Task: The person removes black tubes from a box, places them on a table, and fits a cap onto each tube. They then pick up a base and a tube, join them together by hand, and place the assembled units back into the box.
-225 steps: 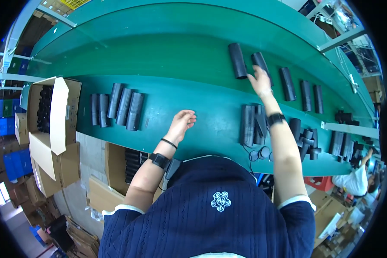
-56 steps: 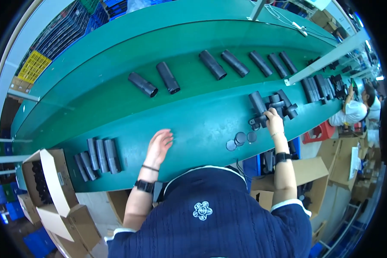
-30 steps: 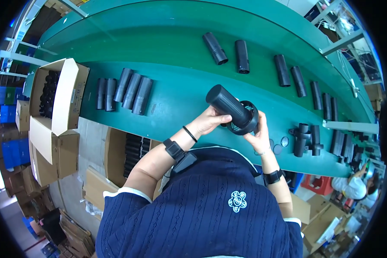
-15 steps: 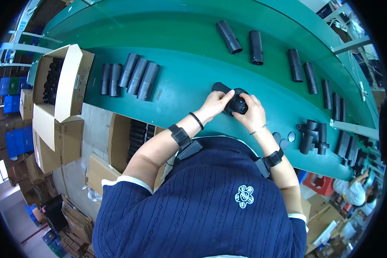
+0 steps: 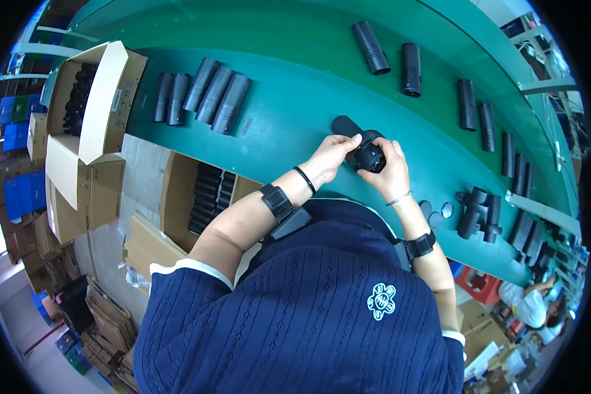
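Above the bench's near edge I hold a black tube with a wide round head (image 5: 370,158); its narrower barrel points away to the far left. My left hand (image 5: 335,157) is closed round its left side, thumb on top. My right hand (image 5: 393,174) grips the right rim of the wide head, fingers curled round it. The fingertips beneath are hidden. Nearest to my right hand on the bench lie small dark discs (image 5: 447,209), beside black tubes with side brackets (image 5: 471,213).
On the green bench (image 5: 289,131), several black tubes (image 5: 232,104) lie at the left, and more tubes (image 5: 411,69) along the far side. An open carton (image 5: 105,105) of black parts stands left; another carton (image 5: 176,200) sits below. A red stool (image 5: 477,284) and a person (image 5: 530,305) are at the right.
The round head now faces up more openly, and my right fingers have shifted back to its rim. Both hands keep their hold. The whole view has shifted slightly.
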`<state>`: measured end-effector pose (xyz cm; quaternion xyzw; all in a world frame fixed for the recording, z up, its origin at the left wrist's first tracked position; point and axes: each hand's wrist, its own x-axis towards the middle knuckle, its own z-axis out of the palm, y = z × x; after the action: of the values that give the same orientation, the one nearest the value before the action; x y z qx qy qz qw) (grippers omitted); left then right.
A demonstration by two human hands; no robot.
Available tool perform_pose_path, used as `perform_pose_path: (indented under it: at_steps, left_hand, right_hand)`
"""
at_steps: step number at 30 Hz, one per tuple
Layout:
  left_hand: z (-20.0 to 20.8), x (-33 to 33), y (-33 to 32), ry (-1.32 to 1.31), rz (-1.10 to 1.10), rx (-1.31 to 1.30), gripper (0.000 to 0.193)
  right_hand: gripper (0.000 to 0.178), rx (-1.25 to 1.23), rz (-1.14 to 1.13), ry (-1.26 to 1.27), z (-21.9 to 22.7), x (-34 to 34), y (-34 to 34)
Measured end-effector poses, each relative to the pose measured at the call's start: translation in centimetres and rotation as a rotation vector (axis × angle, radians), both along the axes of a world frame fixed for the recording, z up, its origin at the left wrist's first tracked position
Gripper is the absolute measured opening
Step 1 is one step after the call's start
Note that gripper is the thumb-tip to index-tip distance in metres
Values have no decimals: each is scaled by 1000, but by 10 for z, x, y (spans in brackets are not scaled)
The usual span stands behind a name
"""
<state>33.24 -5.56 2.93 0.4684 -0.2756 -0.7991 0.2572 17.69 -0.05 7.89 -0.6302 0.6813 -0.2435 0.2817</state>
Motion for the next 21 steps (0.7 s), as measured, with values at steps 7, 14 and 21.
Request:
perform_pose_path:
  at_steps: [7, 14, 21]
  left_hand:
    - [-13, -3, 4, 51, 79, 15, 31]
    - [17, 2, -5, -172, -55, -153, 38]
    - [15, -13, -35, -325, -301, -452, 38]
  right_hand:
    - [60, -54, 59, 71, -5, -1, -5]
    - [59, 28, 57, 54, 1, -1, -5]
    - [59, -26, 92, 103, 5, 3, -6]
